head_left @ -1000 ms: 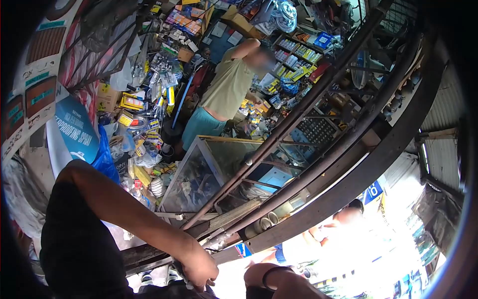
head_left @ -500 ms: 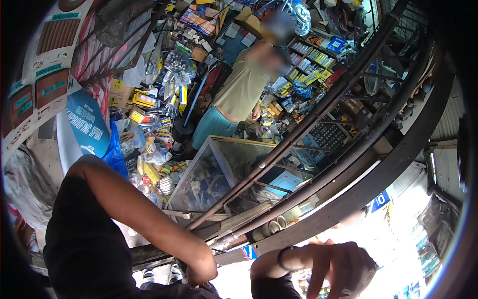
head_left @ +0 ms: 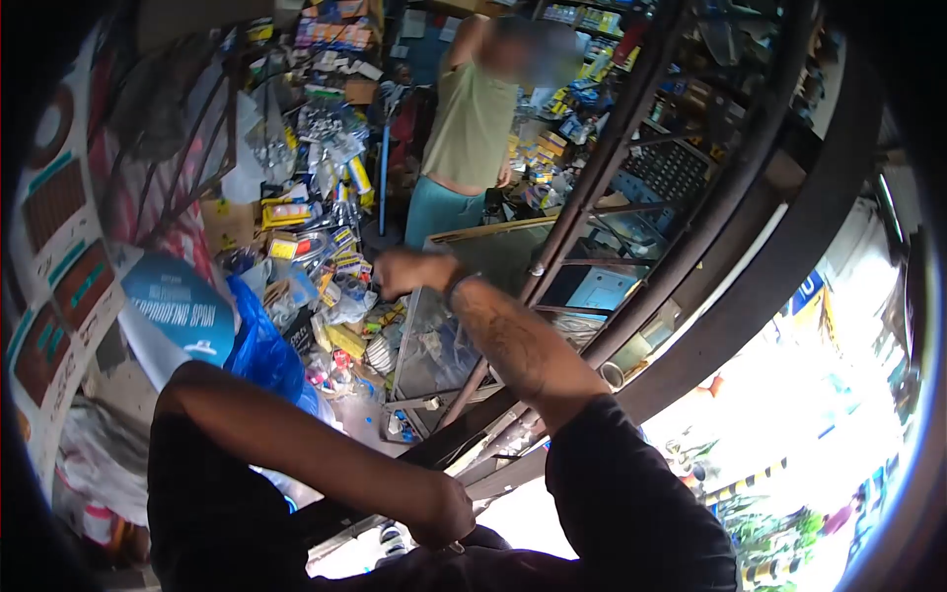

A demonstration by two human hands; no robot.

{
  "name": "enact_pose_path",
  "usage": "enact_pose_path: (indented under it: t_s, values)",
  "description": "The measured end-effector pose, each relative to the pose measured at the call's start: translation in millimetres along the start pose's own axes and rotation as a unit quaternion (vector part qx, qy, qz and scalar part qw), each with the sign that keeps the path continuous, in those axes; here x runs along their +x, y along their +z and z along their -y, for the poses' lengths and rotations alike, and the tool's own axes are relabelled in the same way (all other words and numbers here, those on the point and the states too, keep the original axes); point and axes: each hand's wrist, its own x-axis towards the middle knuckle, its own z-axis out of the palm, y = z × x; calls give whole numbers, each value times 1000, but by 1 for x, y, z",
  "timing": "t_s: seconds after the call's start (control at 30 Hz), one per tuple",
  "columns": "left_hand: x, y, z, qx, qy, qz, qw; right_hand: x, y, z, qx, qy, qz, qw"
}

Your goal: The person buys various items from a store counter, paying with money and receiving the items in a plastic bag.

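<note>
My left hand [head_left: 446, 515] is low at the front of my body, its fingers closed, with a small shiny bit showing below them that I cannot make out. My right hand [head_left: 409, 273] reaches forward past the metal bars, over the cluttered goods and beside the glass case [head_left: 434, 340]. Its fingers look bent but are blurred, and nothing clear shows in them. A dark band circles the right wrist. Beyond the case stands a person [head_left: 469, 128] in a light shirt and teal shorts, one arm raised.
Rusty metal bars [head_left: 602, 183] and a curved dark beam [head_left: 730, 296] cross the right side. A blue plastic bag [head_left: 261, 340] and a blue spray banner [head_left: 182, 311] are at the left. Packed goods [head_left: 335, 148] cover the back. Bright daylight and plants show at lower right.
My right hand has moved from the lower right up and forward to the left. The view has turned. The person beyond the case has raised an arm. My left hand stays low.
</note>
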Motion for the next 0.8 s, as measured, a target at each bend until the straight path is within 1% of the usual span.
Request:
enact_pose_path:
  t_s: [0.03, 0.1, 0.2, 0.23, 0.33, 0.37, 0.47, 0.57, 0.67, 0.77, 0.8]
  values:
    - [-2, -1, 0, -8, 3, -9, 1000, -13, 7, -7, -1, -85, 140, 987]
    - [-5, 1, 2, -25, 18, -39, 999, -26, 0, -13, 57, 4, 165, 985]
    - [-2, 5, 6, -44, 32, -31, 998, -46, -28, 3, 143, 122, 203, 961]
    - [-6, 6, 7, -45, 55, -71, 995, -48, -29, 4, 175, 159, 216, 947]
    - [-7, -3, 6, -79, 41, -25, 996, -33, -30, -8, 180, 155, 87, 967]
    - [-7, -1, 8, -88, 64, -27, 994, -33, -30, -14, 200, 176, 99, 959]
    - [-15, -10, 5, -122, 53, -30, 991, -33, -21, -28, 264, 194, 186, 926]
    - [-12, -6, 4, -113, 37, -20, 993, -38, -24, -28, 208, 224, 237, 922]
    - [-11, -8, 3, -133, 27, 4, 991, -37, -19, -38, 214, 245, 245, 913]
    - [-13, -9, 4, -133, 44, -14, 990, -37, -17, -37, 235, 241, 230, 913]
    - [-13, -10, 3, -144, 27, -17, 989, -37, -15, -34, 236, 238, 235, 912]
